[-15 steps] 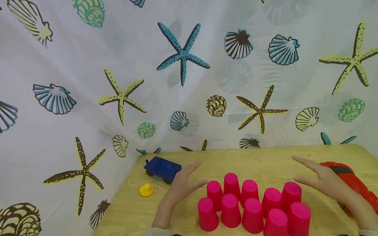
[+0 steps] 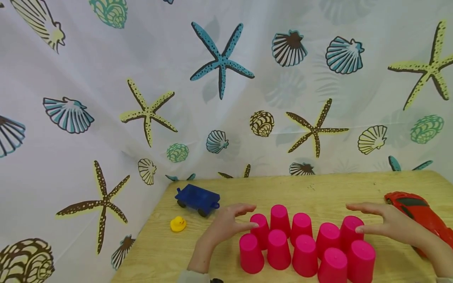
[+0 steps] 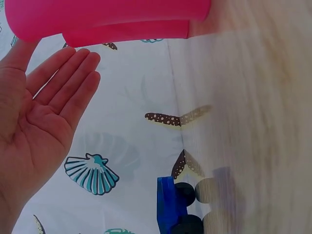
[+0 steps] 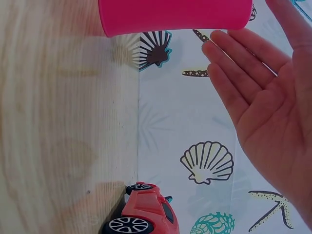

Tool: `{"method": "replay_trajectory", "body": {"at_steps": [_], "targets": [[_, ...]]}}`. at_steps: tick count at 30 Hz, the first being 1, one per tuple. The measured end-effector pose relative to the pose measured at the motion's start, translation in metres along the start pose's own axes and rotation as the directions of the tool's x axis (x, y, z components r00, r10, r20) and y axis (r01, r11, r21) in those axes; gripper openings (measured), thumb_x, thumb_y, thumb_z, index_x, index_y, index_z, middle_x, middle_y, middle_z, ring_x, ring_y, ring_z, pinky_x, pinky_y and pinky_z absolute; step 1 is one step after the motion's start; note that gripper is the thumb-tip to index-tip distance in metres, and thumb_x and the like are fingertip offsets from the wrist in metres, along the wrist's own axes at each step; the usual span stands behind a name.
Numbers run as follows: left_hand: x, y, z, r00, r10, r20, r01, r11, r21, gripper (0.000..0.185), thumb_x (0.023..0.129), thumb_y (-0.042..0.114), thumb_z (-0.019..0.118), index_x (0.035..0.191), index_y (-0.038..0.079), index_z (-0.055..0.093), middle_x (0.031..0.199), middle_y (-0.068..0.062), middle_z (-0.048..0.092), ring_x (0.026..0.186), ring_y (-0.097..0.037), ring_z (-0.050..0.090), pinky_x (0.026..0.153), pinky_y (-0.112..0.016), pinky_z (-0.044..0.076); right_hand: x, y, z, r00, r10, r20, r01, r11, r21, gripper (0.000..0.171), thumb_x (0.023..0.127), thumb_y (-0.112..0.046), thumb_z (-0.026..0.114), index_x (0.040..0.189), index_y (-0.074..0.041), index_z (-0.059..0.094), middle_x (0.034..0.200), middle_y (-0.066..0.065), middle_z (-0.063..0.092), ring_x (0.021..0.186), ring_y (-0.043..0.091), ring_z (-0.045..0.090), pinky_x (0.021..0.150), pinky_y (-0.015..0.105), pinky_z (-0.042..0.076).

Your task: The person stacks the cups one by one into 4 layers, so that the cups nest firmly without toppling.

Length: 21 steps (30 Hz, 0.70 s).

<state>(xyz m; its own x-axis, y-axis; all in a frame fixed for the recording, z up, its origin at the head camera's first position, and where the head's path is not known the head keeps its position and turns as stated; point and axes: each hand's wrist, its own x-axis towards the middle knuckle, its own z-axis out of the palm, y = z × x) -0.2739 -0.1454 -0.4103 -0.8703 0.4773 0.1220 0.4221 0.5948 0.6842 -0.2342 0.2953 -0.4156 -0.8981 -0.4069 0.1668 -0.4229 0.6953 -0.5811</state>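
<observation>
Several bright pink cups [image 2: 278, 251] stand upside down in a cluster on the wooden table. To the left of them is my left hand [image 2: 226, 224], fingers extended and thumb tip at the back-left cup [image 2: 260, 236]. My right hand [image 2: 387, 226] is on the opposite side, its thumb overlapping the rear right cup [image 2: 348, 236]; whether either thumb touches cannot be told. Both wrist views show palms with straight fingers, the left hand [image 3: 44, 102] and the right hand [image 4: 273, 97] each beside a pink cup, holding nothing.
A blue toy wagon [image 2: 198, 197] and a yellow rubber duck [image 2: 178, 224] sit on the table's left side. Beyond my right hand lies a red toy car [image 2: 421, 212], partly behind the forearm. A curtain [image 2: 247, 153] with shells and starfish hangs behind the table.
Both hands have lowered and closed in toward the cups, the left moving right and the right moving left. The red car shows more fully. The cups stay standing as before.
</observation>
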Motion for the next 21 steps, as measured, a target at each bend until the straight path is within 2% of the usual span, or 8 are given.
{"method": "replay_trajectory", "body": {"at_steps": [2, 6, 12, 14, 17, 21], "targets": [[0.0007, -0.0004, 0.0009, 1.000, 0.009, 0.008, -0.009, 1.000, 0.002, 0.053, 0.085, 0.040, 0.075, 0.130, 0.015, 0.063, 0.130, -0.005, 0.066, 0.122, -0.033, 0.061, 0.101, -0.048, 0.052, 0.0000, 0.0004, 0.0008, 1.000, 0.000, 0.007, 0.000, 1.000, -0.028, 0.056, 0.086, -0.036, 0.073, 0.135, -0.011, 0.058, 0.132, 0.012, 0.064, 0.114, 0.033, 0.061, 0.082, 0.030, 0.057], [0.0019, 0.0008, 0.0025, 0.999, 0.019, 0.030, -0.020, 1.000, 0.014, 0.052, 0.086, 0.038, 0.074, 0.130, 0.013, 0.064, 0.129, -0.006, 0.067, 0.120, -0.032, 0.062, 0.101, -0.048, 0.052, 0.0002, 0.0005, 0.0021, 1.000, 0.012, 0.021, -0.011, 0.998, -0.058, 0.053, 0.085, -0.039, 0.074, 0.130, -0.013, 0.062, 0.125, 0.007, 0.069, 0.110, 0.031, 0.063, 0.080, 0.031, 0.058], [0.0038, 0.0041, 0.0046, 0.998, 0.014, 0.061, -0.015, 0.999, 0.028, 0.050, 0.086, 0.037, 0.074, 0.130, 0.015, 0.064, 0.127, -0.003, 0.068, 0.117, -0.023, 0.065, 0.100, -0.044, 0.053, -0.0003, 0.0014, 0.0018, 0.999, 0.002, 0.041, 0.001, 0.999, -0.050, 0.048, 0.086, -0.040, 0.073, 0.126, -0.014, 0.064, 0.118, 0.002, 0.072, 0.103, 0.003, 0.064, 0.078, 0.026, 0.057], [0.0042, 0.0043, 0.0053, 0.998, 0.006, 0.068, -0.008, 1.000, 0.027, 0.049, 0.086, 0.036, 0.074, 0.130, 0.015, 0.064, 0.126, -0.003, 0.068, 0.115, -0.021, 0.065, 0.100, -0.043, 0.054, -0.0001, 0.0014, 0.0016, 0.999, -0.006, 0.042, 0.007, 0.999, -0.044, 0.048, 0.086, -0.039, 0.073, 0.126, -0.014, 0.064, 0.117, 0.002, 0.072, 0.101, -0.002, 0.063, 0.078, 0.025, 0.057], [0.0045, 0.0042, 0.0059, 0.998, 0.007, 0.069, -0.009, 1.000, 0.027, 0.049, 0.086, 0.035, 0.075, 0.129, 0.015, 0.064, 0.125, -0.003, 0.069, 0.114, -0.020, 0.066, 0.099, -0.043, 0.054, 0.0002, 0.0015, 0.0014, 0.999, -0.010, 0.043, 0.012, 0.999, -0.044, 0.048, 0.086, -0.039, 0.073, 0.125, -0.013, 0.065, 0.117, 0.002, 0.072, 0.101, -0.004, 0.062, 0.078, 0.025, 0.057], [0.0043, 0.0034, 0.0064, 0.998, 0.020, 0.064, -0.022, 0.999, 0.033, 0.048, 0.085, 0.034, 0.075, 0.128, 0.016, 0.065, 0.124, -0.003, 0.070, 0.111, -0.020, 0.067, 0.098, -0.043, 0.055, 0.0008, 0.0018, 0.0016, 0.999, -0.004, 0.049, 0.006, 0.999, -0.041, 0.049, 0.086, -0.040, 0.073, 0.125, -0.013, 0.064, 0.117, 0.003, 0.072, 0.101, 0.000, 0.064, 0.078, 0.025, 0.057]]}}
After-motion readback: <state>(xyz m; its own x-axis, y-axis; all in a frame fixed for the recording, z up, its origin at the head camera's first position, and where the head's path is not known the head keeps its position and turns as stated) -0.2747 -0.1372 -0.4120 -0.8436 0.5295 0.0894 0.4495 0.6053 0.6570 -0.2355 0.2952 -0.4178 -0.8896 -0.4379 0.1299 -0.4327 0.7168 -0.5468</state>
